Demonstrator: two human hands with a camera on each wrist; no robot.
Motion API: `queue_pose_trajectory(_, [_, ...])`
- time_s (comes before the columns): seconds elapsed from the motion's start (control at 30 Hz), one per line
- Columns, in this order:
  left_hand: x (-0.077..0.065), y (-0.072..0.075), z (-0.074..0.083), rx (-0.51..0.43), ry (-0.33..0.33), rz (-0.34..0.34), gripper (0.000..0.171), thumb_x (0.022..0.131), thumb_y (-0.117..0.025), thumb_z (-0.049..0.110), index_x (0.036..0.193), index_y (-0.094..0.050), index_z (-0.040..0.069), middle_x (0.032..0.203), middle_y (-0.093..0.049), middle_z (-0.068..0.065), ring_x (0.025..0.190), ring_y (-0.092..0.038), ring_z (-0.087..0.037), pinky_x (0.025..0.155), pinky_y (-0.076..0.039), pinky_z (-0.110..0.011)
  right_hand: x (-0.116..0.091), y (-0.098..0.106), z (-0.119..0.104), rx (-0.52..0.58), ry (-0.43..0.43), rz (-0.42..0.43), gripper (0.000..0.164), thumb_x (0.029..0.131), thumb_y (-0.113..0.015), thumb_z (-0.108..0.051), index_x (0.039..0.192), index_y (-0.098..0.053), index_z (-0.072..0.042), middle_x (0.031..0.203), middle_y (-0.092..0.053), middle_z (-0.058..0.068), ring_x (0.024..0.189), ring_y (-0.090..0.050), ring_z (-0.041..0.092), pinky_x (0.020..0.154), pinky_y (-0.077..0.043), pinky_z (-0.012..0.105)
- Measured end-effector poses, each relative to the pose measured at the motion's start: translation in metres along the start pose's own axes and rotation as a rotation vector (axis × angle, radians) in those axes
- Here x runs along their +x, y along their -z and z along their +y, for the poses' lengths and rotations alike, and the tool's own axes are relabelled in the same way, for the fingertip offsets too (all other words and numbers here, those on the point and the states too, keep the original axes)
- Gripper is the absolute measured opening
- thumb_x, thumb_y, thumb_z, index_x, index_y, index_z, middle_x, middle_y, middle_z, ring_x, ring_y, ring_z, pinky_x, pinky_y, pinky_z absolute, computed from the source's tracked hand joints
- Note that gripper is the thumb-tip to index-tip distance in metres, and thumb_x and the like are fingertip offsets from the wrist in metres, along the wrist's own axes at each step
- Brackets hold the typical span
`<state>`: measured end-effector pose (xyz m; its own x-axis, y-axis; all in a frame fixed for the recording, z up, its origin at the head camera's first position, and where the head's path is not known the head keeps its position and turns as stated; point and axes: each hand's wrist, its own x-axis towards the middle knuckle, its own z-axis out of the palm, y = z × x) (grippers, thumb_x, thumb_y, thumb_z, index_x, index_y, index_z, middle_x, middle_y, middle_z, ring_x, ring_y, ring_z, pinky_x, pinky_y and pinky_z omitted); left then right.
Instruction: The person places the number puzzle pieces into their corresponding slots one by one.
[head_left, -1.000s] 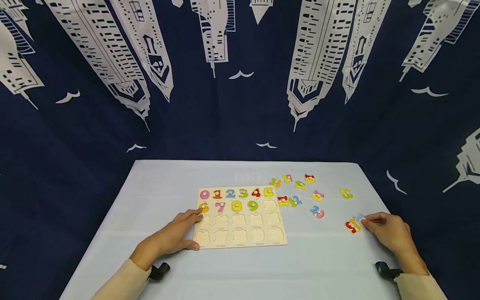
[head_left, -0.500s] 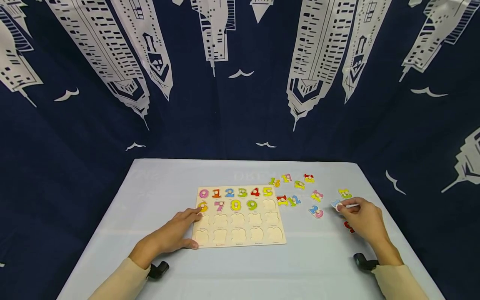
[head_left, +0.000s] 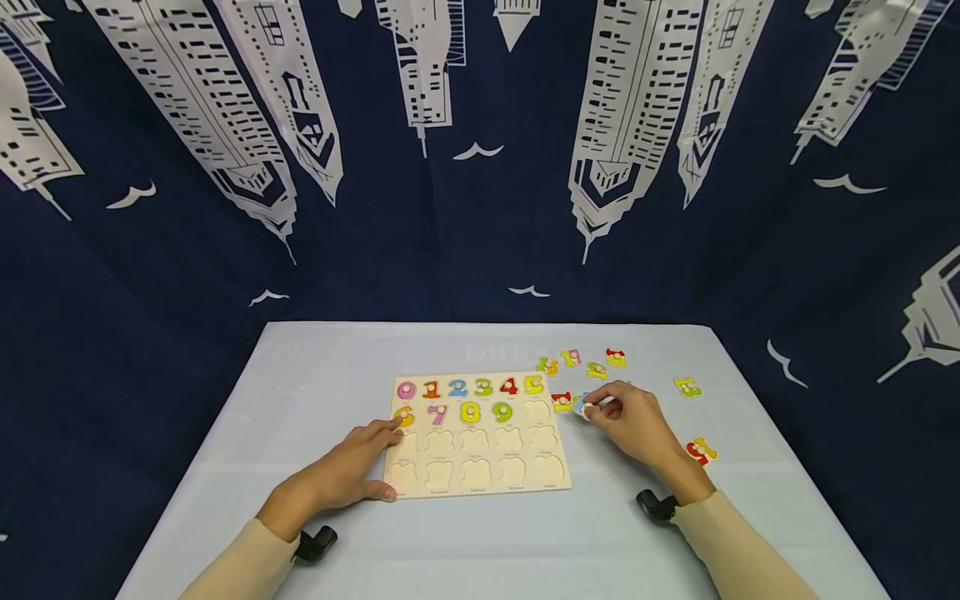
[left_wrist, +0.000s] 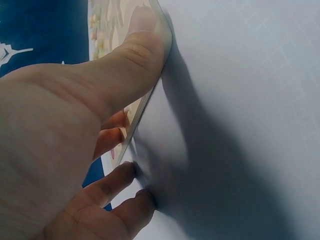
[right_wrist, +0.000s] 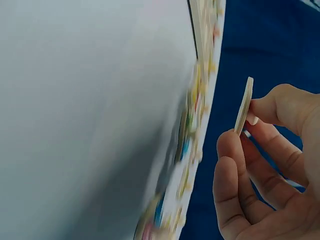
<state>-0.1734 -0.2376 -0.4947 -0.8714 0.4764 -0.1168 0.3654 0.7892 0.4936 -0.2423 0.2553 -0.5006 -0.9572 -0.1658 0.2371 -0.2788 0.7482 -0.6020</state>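
Observation:
A wooden number puzzle board [head_left: 456, 457] lies on the table, its top row filled with 0 to 5. Beneath that sit 6, 7, 8 and 9, and the other recesses are bare. My left hand [head_left: 341, 471] rests on the board's left side, thumb at the near corner and fingers extended near the 6. Thumb and fingers of my right hand [head_left: 637, 429] pinch a thin blue-marked number puzzle piece [head_left: 579, 406] just beyond the board's right edge. Seen edge-on in the right wrist view, this piece [right_wrist: 244, 107] is off the table. Its number cannot be read.
Loose number pieces lie behind and right of the board, among them a pink one [head_left: 572, 357] and a red-yellow one [head_left: 616, 357]. Farther right are a green-yellow piece [head_left: 687, 387] and a red-orange 15 [head_left: 701, 451]. A dark blue curtain [head_left: 442, 250] hangs behind the white table.
My right hand has lifted the blue-marked piece from beside the red-orange 15 and carried it left to the board's right edge. The left hand stays in place.

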Motion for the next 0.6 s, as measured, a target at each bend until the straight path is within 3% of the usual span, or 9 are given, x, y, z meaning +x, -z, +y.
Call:
queue_pose_trajectory(0.23, [-0.001, -0.001, -0.001, -0.002, 0.000, 0.009, 0.091, 0.093, -0.097, 0.040, 0.165, -0.058, 0.000, 0.186, -0.044, -0.019, 0.163, -0.050, -0.048, 0.136, -0.046, -0.065, 0.015, -0.027, -0.019, 0.038, 0.129, -0.072, 0.011, 0.101, -0.091, -0.008, 0.111, -0.089, -0.010, 0.103, -0.082, 0.000, 0.082, -0.066, 0.008, 0.073, -0.055, 0.021])
queue_pose_trajectory(0.6, [-0.002, -0.001, -0.002, -0.008, -0.007, 0.009, 0.092, 0.093, -0.097, 0.040, 0.165, -0.058, -0.001, 0.186, -0.043, -0.020, 0.163, -0.050, -0.047, 0.135, -0.046, -0.065, 0.030, -0.047, -0.031, 0.016, 0.176, -0.170, 0.011, 0.101, -0.089, -0.003, 0.110, -0.090, -0.009, 0.106, -0.080, 0.002, 0.088, -0.065, 0.009, 0.077, -0.056, 0.021])
